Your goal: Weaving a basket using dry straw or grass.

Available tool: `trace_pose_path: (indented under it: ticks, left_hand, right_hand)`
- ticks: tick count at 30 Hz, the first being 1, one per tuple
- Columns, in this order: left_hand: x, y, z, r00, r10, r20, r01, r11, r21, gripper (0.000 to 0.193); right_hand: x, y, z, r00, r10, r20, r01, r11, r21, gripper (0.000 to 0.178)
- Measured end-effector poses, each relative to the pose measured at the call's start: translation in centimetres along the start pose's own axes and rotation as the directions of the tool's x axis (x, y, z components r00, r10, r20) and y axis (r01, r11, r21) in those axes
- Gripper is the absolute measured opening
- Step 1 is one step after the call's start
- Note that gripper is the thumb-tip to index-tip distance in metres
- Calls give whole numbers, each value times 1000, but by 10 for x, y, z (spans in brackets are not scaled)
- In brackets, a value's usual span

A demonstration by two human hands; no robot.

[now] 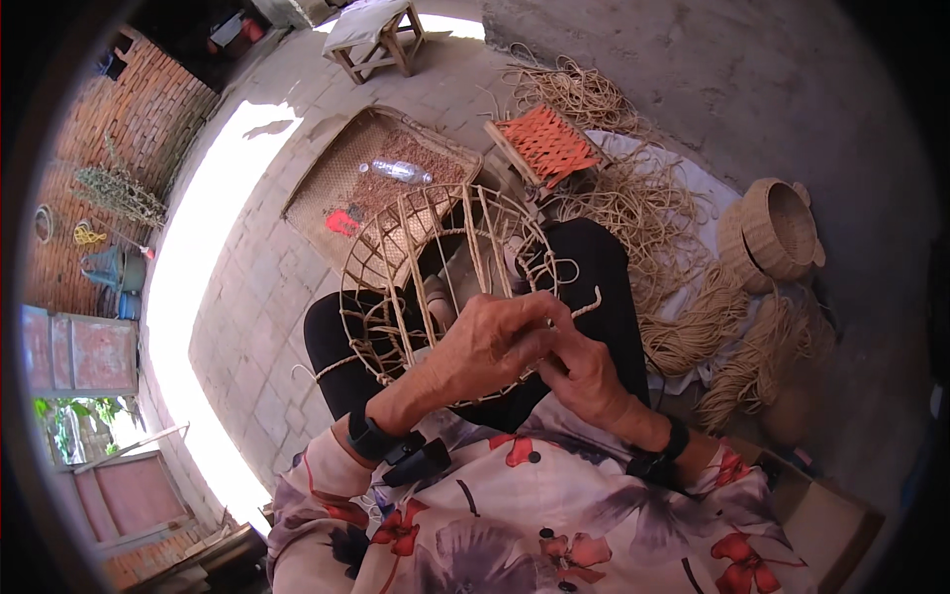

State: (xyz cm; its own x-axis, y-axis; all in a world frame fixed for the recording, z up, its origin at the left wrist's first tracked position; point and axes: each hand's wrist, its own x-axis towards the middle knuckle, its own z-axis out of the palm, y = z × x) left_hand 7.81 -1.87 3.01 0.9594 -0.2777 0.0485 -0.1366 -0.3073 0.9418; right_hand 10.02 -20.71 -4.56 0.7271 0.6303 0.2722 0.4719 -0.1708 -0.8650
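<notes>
A round open frame [401, 247] of wire and tan twisted straw cord rests across my lap, several cords strung over its opening. My left hand [485, 342] reaches over the frame's near right rim, fingers bent and pressed together. Against it, my right hand [591, 378] is closed in a pinch, the fingertips of both hands meeting. A loose cord end [589, 303] curls out just beyond the right hand, and a thin loop stands above it on the rim. What lies between the fingers is mostly hidden. Another cord end [302, 371] sticks out at the frame's left.
Ahead lies a woven mat [327, 188] with a clear plastic bottle [401, 171] and a red item [343, 222]. Right of it stands a small stool with an orange woven seat [547, 144]. Heaps of straw cord [643, 218] and a woven basket [772, 233] lie at right.
</notes>
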Motion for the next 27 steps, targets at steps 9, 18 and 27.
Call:
trace_pose_path:
  ticks: [9,18,27]
  left_hand:
    - [3,-7,-10,964,-229,-136,228,973,-21,12]
    - [2,-41,11,991,-106,78,63,902,427,4]
    - [4,-30,31,979,-204,26,133,725,675,13]
  right_hand:
    - [-5,0,-14,992,-124,5,124,988,-97,22]
    - [-10,3,-17,981,-173,88,194,910,-368,16]
    - [-4,-37,-80,975,-15,-221,-18,989,-146,25]
